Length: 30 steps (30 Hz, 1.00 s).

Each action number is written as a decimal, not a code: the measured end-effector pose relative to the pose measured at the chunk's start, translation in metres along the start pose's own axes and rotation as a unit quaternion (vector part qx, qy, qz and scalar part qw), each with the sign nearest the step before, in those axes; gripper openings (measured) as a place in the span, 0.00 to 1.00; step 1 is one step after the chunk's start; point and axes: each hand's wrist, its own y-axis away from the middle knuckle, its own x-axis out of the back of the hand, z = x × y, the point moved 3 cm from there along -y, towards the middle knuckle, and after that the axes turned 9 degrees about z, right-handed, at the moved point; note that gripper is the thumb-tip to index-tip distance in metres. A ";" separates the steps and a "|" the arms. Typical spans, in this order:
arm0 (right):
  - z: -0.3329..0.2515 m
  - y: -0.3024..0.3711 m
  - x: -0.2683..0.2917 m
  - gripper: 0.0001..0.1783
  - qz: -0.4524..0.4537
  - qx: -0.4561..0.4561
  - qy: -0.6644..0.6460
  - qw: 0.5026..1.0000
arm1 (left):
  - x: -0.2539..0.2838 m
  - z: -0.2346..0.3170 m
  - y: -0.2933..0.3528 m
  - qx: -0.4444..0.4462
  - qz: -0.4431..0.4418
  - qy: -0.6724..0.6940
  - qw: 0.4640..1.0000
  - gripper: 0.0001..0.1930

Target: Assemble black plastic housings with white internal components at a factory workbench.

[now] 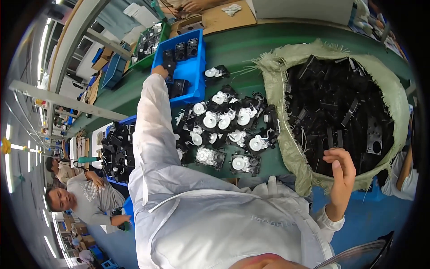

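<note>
My left arm reaches far forward in its white sleeve to the blue bin [200,67]. At the bin's left wall my left hand [160,71] is closed on a black plastic housing [169,67], partly hidden by the fingers. Several similar black housings [192,46] sit along the far end of the bin, and another black piece [179,88] lies at its near end. My right hand [341,172] hangs at the near rim of a pale green woven sack [286,152], fingers loosely bent and apart, with nothing in them. Black plastic parts [351,112] fill the sack.
Between bin and sack, several black assemblies with white gears [224,119] lie on the green table [273,172]. Another bin of black parts [118,152] stands at the left, near a teal-handled tool [87,159]. A co-worker [89,197] sits at left; a green crate [150,42] stands beyond.
</note>
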 end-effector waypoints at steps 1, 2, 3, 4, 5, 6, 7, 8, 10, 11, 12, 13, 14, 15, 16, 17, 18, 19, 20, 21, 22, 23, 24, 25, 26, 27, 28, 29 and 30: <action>0.000 0.002 0.002 0.13 0.004 0.010 0.006 1.000 | 0.010 0.011 0.008 0.053 0.044 -0.057 0.996 0.20; -0.001 0.005 0.004 0.13 0.013 0.020 0.005 1.000 | 0.024 0.026 0.016 0.093 0.091 -0.102 0.986 0.20; -0.002 0.007 0.005 0.13 0.010 0.016 0.011 1.000 | 0.038 0.042 0.024 0.072 0.133 -0.118 0.981 0.20; -0.003 0.008 0.005 0.13 -0.001 0.024 0.029 0.999 | 0.051 0.057 0.032 0.032 0.179 -0.111 0.977 0.20; -0.004 0.008 0.005 0.13 -0.012 0.034 0.047 0.998 | 0.059 0.069 0.036 0.038 0.176 -0.123 0.976 0.20; -0.005 0.009 0.004 0.12 -0.023 0.045 0.066 0.997 | 0.064 0.083 0.036 -0.056 0.171 -0.083 0.980 0.22; -0.007 0.010 0.005 0.12 -0.025 0.059 0.081 0.995 | 0.068 0.094 0.036 -0.162 0.179 -0.036 0.970 0.24; -0.008 0.012 0.005 0.12 -0.031 0.057 0.085 0.994 | 0.068 0.094 0.032 -0.151 0.165 -0.043 0.974 0.24; -0.009 0.015 0.005 0.12 -0.029 0.072 0.111 0.991 | 0.059 0.090 0.016 -0.184 0.071 0.001 0.980 0.25; -0.009 0.017 0.006 0.12 -0.030 0.079 0.123 0.989 | 0.053 0.084 0.008 -0.198 0.022 0.022 0.980 0.25; -0.009 0.018 0.007 0.11 -0.029 0.077 0.141 0.987 | 0.047 0.081 0.000 -0.231 -0.023 0.058 0.971 0.26; -0.010 0.019 0.008 0.11 -0.025 0.087 0.131 0.987 | 0.039 0.068 -0.004 -0.148 -0.065 0.031 0.986 0.30; -0.010 0.019 0.010 0.11 -0.020 0.088 0.127 0.988 | 0.033 0.065 -0.006 -0.119 -0.078 0.024 0.990 0.32; -0.011 0.018 0.010 0.11 -0.015 0.088 0.122 0.988 | 0.031 0.062 -0.009 -0.090 -0.092 0.017 0.992 0.35; -0.011 0.018 0.010 0.11 -0.013 0.085 0.118 0.989 | 0.022 0.065 0.002 -0.064 -0.079 0.070 0.992 0.38; -0.012 0.017 0.010 0.11 -0.009 0.090 0.099 0.991 | 0.019 0.070 0.008 -0.049 -0.098 0.118 0.987 0.42; -0.011 0.016 0.007 0.11 -0.011 0.077 0.108 0.991 | 0.023 0.077 0.008 -0.039 -0.068 0.115 0.990 0.42; -0.011 0.014 0.005 0.10 -0.008 0.076 0.122 0.990 | 0.021 0.084 0.014 -0.025 -0.096 0.118 0.988 0.42; -0.011 0.012 0.003 0.10 -0.006 0.079 0.138 0.987 | 0.021 0.090 0.017 -0.010 -0.121 0.125 0.985 0.42; -0.011 0.010 0.001 0.10 -0.004 0.082 0.154 0.985 | 0.021 0.096 0.020 0.006 -0.147 0.131 0.980 0.42; -0.011 0.008 0.000 0.10 0.004 0.081 0.172 0.982 | 0.021 0.100 0.021 0.012 -0.170 0.148 0.974 0.42; -0.012 0.007 -0.002 0.10 -0.006 0.086 0.168 0.982 | 0.022 0.101 0.021 0.026 -0.171 0.136 0.975 0.42; -0.012 0.006 -0.003 0.10 -0.005 0.096 0.165 0.982 | 0.022 0.104 0.020 0.006 -0.190 0.154 0.970 0.41; -0.012 0.006 -0.004 0.09 -0.004 0.106 0.160 0.981 | 0.023 0.104 0.018 -0.013 -0.210 0.171 0.963 0.40; -0.012 0.007 -0.004 0.09 -0.001 0.116 0.155 0.981 | 0.023 0.103 0.016 -0.033 -0.228 0.187 0.955 0.39; -0.011 0.008 -0.004 0.09 0.003 0.124 0.150 0.981 | 0.025 0.102 0.013 -0.065 -0.245 0.216 0.943 0.38; -0.011 0.009 -0.003 0.09 0.003 0.126 0.148 0.981 | 0.028 0.095 0.010 -0.034 -0.216 0.217 0.951 0.35; -0.009 0.010 -0.001 0.09 0.009 0.124 0.147 0.981 | 0.030 0.089 0.008 -0.027 -0.203 0.232 0.951 0.31; -0.008 0.011 0.001 0.09 0.015 0.119 0.147 0.982 | 0.038 0.080 0.003 -0.020 -0.182 0.230 0.956 0.31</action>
